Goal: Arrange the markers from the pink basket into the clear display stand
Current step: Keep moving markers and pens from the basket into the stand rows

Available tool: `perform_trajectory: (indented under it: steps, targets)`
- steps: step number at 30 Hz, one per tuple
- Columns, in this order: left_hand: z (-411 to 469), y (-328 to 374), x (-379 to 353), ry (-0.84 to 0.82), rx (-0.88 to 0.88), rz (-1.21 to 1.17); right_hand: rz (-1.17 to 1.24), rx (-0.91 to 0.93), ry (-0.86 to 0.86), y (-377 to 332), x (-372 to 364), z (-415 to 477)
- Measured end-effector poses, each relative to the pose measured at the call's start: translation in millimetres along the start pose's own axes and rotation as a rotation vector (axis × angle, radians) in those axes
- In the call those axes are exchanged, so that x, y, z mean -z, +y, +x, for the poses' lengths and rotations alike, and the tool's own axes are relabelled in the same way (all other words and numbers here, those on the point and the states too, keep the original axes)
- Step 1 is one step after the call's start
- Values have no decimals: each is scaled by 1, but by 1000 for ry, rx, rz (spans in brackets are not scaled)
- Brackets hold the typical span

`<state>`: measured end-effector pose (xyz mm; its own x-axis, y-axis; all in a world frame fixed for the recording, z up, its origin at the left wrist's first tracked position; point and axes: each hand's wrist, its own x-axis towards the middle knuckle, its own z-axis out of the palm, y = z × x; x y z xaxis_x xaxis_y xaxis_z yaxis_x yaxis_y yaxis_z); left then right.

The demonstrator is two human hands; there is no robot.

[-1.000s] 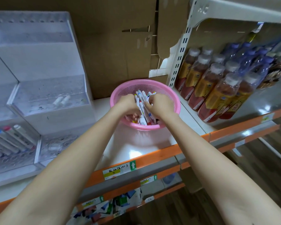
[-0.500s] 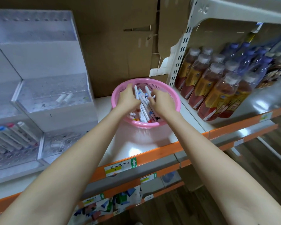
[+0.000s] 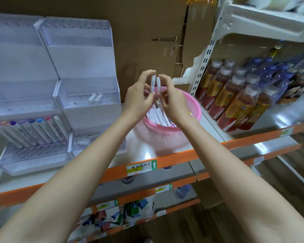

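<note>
Both hands are raised just above the round pink plastic basket, each holding one marker upright. The left hand pinches a slim white marker, forefinger curled over its top end and thumb at its lower end. The right hand grips a second white marker by its lower part with curled fingers. The two markers stand side by side, very close together, between the two hands and over the basket's left half.

Below the hands, the basket sits on the white shelf and holds a loose heap of white markers with coloured ends, lying tilted.

The clear tiered plastic display stand stands on the same shelf, to the left of the basket and the left forearm. Its lower left tier carries a row of leaning markers with purple, blue, pink and white caps. Two short white pieces lie on its middle right tier.

Plastic bottles of brown drink fill the shelf to the right.
</note>
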<state>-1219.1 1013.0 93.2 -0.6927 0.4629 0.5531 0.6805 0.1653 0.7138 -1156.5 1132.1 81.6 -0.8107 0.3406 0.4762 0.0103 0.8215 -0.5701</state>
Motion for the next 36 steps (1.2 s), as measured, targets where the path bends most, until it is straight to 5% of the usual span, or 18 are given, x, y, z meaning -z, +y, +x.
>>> perform_trajectory:
  steps: [36]
  targets:
    - [-137, -105, 302, 150, 82, 121, 119, 92, 14, -251, -184, -56]
